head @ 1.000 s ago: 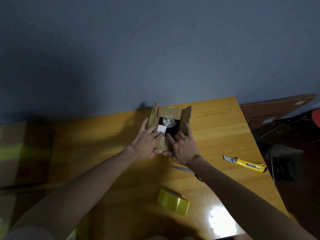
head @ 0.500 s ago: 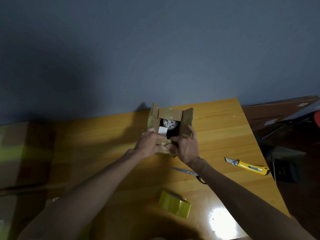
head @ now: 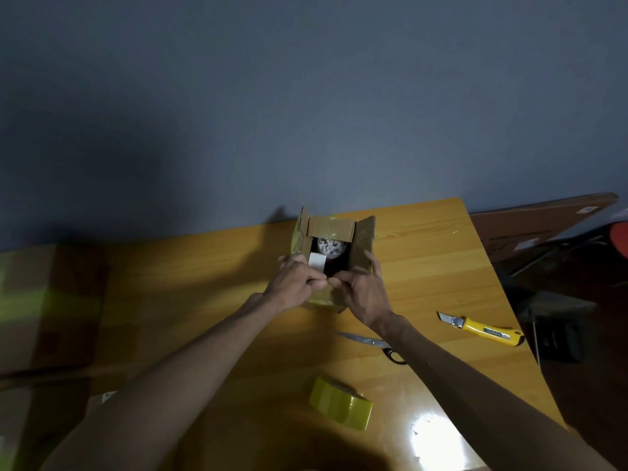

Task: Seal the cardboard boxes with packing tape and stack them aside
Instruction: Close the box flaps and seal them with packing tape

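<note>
The left hand point(head: 291, 284) and right hand point(head: 364, 294), fingers curled, pinch the near flap of the open brown cardboard box point(head: 331, 226); writing on its glossy, taped left flap is unreadable.

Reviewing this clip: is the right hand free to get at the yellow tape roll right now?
Probably yes, once it lets go: the right hand grips the near flap of the cardboard box, and the tape roll lies uncovered between the two forearms, nearer the person.
</note>
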